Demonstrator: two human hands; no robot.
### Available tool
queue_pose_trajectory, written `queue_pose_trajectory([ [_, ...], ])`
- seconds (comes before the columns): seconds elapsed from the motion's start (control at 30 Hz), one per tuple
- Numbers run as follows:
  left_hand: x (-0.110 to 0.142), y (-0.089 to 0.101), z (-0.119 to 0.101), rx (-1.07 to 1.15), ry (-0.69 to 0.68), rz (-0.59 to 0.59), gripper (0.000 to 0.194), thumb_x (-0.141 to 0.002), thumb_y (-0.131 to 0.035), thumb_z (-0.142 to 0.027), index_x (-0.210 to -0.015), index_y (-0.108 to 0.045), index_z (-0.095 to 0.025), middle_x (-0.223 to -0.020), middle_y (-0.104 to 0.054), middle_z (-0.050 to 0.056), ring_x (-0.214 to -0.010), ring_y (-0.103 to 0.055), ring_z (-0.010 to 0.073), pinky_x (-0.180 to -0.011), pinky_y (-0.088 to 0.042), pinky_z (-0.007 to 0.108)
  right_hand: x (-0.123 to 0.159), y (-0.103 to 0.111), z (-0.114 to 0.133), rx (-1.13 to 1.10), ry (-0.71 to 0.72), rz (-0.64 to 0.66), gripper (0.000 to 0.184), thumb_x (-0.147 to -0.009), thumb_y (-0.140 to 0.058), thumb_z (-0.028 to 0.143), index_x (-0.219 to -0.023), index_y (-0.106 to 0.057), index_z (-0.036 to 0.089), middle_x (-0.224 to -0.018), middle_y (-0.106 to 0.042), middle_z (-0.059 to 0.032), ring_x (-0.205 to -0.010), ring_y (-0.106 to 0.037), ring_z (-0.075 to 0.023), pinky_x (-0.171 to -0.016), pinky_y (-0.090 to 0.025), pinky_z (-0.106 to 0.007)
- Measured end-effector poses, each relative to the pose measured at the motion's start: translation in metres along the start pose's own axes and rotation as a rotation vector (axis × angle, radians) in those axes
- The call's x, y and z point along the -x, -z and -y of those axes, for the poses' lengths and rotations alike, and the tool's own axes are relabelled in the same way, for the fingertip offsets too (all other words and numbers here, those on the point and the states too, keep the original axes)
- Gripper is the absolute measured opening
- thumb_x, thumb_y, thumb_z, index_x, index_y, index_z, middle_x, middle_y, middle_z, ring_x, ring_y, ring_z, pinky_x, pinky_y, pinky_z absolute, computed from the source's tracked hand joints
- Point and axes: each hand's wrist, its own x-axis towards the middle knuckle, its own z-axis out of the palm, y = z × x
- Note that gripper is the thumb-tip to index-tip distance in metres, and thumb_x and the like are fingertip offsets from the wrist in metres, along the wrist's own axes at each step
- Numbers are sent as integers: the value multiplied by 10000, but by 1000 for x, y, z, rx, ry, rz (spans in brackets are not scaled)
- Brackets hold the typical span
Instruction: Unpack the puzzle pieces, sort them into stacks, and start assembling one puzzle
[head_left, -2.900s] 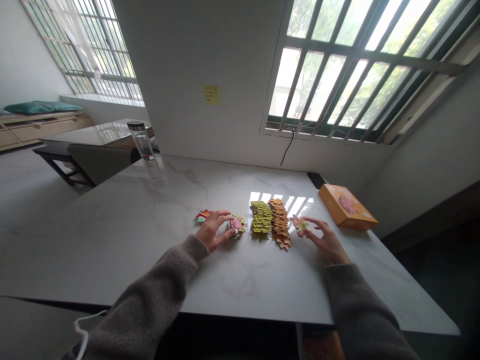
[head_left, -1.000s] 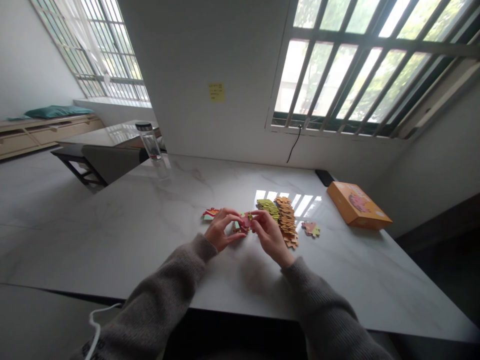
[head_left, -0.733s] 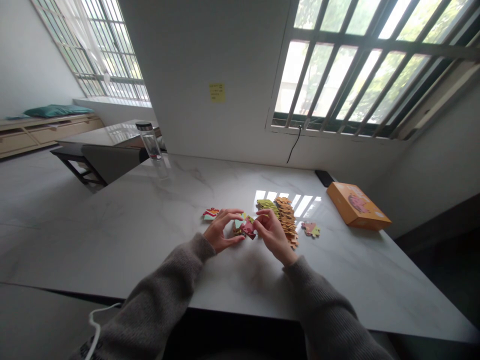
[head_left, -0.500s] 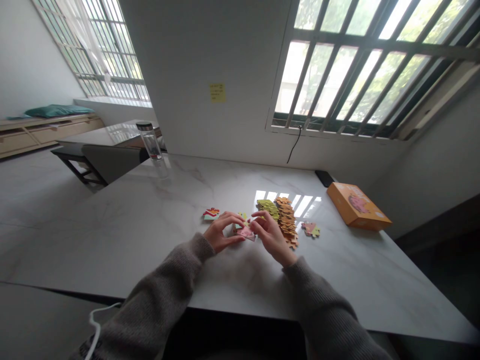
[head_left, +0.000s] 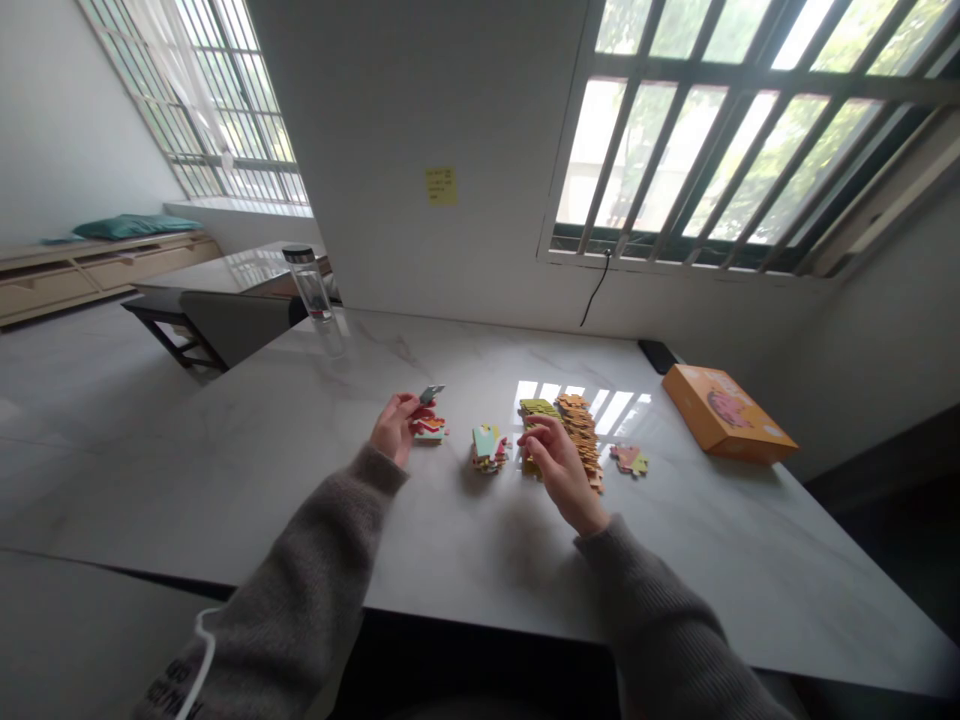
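My left hand [head_left: 395, 424] pinches a puzzle piece [head_left: 431, 394], its grey-green side showing, above a small group of red and mint puzzle pieces [head_left: 430, 430] on the table. Between my hands sits a small stack of puzzle pieces [head_left: 489, 446] with a mint and yellow one on top. My right hand [head_left: 553, 460] hovers at the near side of the green row of puzzle pieces [head_left: 540, 408], thumb and fingers bent and slightly apart, with nothing visible in them. Beside that row leans a longer orange-brown row of puzzle pieces [head_left: 579, 430], partly hidden by my right hand.
A pink and yellow puzzle piece [head_left: 630, 460] lies to the right. Farther right is an orange box [head_left: 727, 412], with a black phone [head_left: 657, 356] behind it. A glass bottle [head_left: 310, 285] stands at the table's back left. A white cable [head_left: 201, 660] hangs by my left sleeve.
My left hand has moved left from the middle stack with a puzzle piece in its fingers. My right hand has drawn slightly right, uncovering the stack. The view has shifted a little.
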Motion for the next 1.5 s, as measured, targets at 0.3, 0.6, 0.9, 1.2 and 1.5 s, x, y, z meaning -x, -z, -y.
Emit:
queue_pose_trajectory([
  [0.3, -16, 47, 8, -943, -489, 223, 211, -796, -709, -413, -855, -648, -220, -1141, -717, 82, -1059, -591, 277, -931, -457, 443, 3, 14, -8, 132, 54, 4, 262, -969, -517, 351, -1202, -526, 232, -842, -610, -15, -796, -610, -181, -712, -512, -321],
  [0.6, -28, 60, 41, -1123, -413, 289, 221, -753, -752, -425, -855, -674, -246, -1089, -739, 67, -1033, -626, 290, -949, -438, 444, 4, 7, -6, 483, 251, 127, 189, -971, -474, 229, -1058, -642, 224, -912, -637, -60, -792, -596, -190, -741, -503, -339],
  [0.9, -11, 37, 17, -1057, -552, 194, 252, -813, -660, -397, -990, -637, -219, -1112, -689, 95, -1057, -610, 291, -972, -440, 454, -15, -3, -14, 593, 364, 288, 262, -921, -575, 210, -1180, -595, 246, -1335, -586, -104, -1241, -495, -267, -1062, -419, -499],
  [1.2, 22, -27, 16, -877, -675, 538, 261, -838, -695, -348, -1065, -630, -236, -1233, -657, 87, -1127, -595, 272, -1014, -446, 458, -16, -5, -14, 607, 352, 250, 273, -847, -636, 164, -1104, -565, 219, -1111, -605, -93, -1065, -526, -260, -968, -463, -446],
  [1.5, 30, -31, 13, -789, -829, 452, 272, -843, -746, -370, -1049, -634, -232, -1135, -674, 90, -1050, -629, 244, -946, -497, 423, -10, -9, 2, 355, 312, 152, 503, -822, -604, 136, -1294, -463, 240, -1228, -570, -106, -1064, -577, -240, -894, -493, -405],
])
